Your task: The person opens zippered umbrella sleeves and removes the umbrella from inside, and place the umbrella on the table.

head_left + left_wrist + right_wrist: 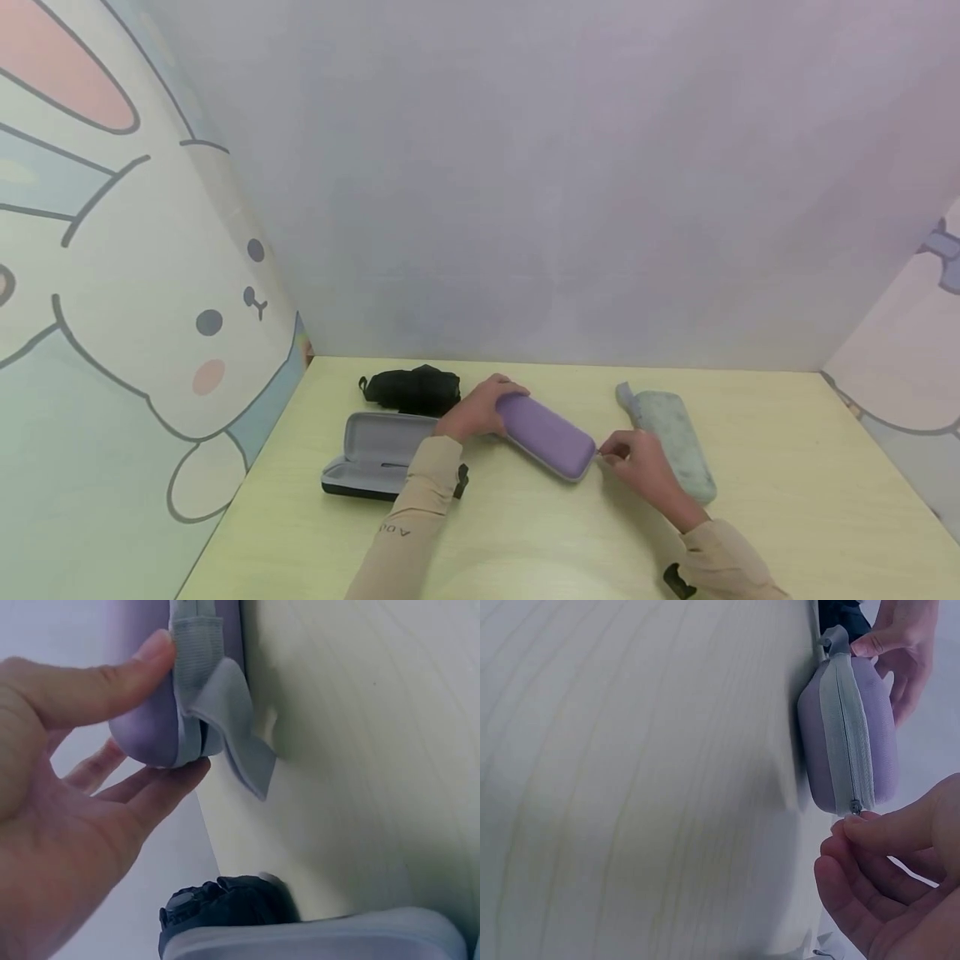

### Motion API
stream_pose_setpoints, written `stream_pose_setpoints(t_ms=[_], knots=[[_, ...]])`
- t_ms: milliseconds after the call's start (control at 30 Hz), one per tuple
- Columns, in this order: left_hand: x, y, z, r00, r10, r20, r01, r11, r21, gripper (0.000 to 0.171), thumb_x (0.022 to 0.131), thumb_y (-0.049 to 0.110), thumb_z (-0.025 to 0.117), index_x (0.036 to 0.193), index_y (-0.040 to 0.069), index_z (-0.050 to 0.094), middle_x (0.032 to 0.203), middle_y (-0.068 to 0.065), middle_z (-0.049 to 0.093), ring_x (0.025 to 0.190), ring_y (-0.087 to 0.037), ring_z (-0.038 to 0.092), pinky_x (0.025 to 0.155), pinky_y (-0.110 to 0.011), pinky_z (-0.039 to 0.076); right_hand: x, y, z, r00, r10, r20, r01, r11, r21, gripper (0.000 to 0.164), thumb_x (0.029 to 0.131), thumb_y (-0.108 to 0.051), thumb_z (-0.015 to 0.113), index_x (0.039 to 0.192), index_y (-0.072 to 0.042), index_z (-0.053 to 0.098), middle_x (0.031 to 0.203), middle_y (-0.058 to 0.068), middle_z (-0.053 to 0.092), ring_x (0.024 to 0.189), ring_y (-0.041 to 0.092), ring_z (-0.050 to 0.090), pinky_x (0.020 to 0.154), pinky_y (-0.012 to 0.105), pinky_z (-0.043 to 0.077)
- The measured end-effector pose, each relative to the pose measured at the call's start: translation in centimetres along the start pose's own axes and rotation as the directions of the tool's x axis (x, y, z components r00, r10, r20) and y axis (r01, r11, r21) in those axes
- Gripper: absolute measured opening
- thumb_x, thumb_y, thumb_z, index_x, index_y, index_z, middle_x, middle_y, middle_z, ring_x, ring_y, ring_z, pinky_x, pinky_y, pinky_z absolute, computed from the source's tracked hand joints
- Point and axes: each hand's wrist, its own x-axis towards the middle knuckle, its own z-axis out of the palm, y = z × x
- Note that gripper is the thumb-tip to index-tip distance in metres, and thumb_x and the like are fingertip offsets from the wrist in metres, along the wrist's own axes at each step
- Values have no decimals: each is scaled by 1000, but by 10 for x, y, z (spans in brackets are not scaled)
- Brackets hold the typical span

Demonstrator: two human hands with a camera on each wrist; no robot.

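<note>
A purple hard zip case (551, 437) with a pale grey zip band lies slantwise on the table. My left hand (480, 408) grips its far left end, thumb beside the grey fabric loop (232, 712) seen in the left wrist view. At the opposite end, my right hand (637, 458) pinches the small zipper pull between thumb and forefinger. The metal zip slider (856, 805) shows right at those fingertips in the right wrist view. Along the side facing that camera, the zip teeth run together in a line.
Left of the purple case, an open black case with grey lining (386, 437) is partly hidden by my left arm. Behind it lies a black folded bundle with a loop (412, 389). A grey-green soft pouch (675, 442) with a strap lies beside my right hand. Walls border the table.
</note>
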Motion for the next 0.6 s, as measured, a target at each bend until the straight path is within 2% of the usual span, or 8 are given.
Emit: stream_pose_setpoints(t_ms=[67,100,167,267,367,600], knots=[[-2,-1,-1,1000,13,7,-13,1000,-22,71,62,-10,79,126,15,61,128,-8,47,115,-25,48,90,-32,45,0,0,-1,1000,7,-3,-7,1000,-2,20,70,14,64,72,-5,70,67,-1,66,61,9,57,55,24,45],[-1,-6,0,999,43,2,-43,999,-23,72,62,-9,80,127,16,60,129,-7,48,115,-24,48,90,-32,45,-1,0,-1,1000,10,-5,-10,1000,-3,19,70,13,65,72,-5,70,67,-2,66,61,9,57,55,24,45],[-3,-5,-2,999,44,6,-44,998,-40,72,63,-8,79,127,16,60,129,-6,50,117,-23,48,92,-32,44,-1,0,-1,1000,15,-8,-15,1000,-6,19,70,13,65,72,-5,70,67,-2,66,61,9,57,56,24,45],[-3,-4,-3,1000,15,17,-13,997,-73,72,64,-8,80,129,16,58,133,-5,50,120,-23,46,94,-34,42,-2,-1,-2,1000,19,-20,-19,1000,-8,19,70,13,66,72,-5,70,67,-2,66,61,9,58,56,24,45],[-4,0,-3,998,-53,24,56,992,-117,72,64,-9,80,129,16,59,134,-4,50,123,-24,45,96,-36,41,-3,-1,-2,999,21,-33,-22,1000,-9,19,69,13,67,71,-5,69,66,-2,66,60,10,57,55,24,45],[-5,-5,-1,998,-70,4,70,987,-147,74,62,-3,84,128,19,59,133,-3,51,122,-23,46,96,-37,40,-5,-3,-4,999,24,-46,-25,1000,-4,19,69,14,68,71,-5,69,66,-2,66,60,11,58,55,24,46]])
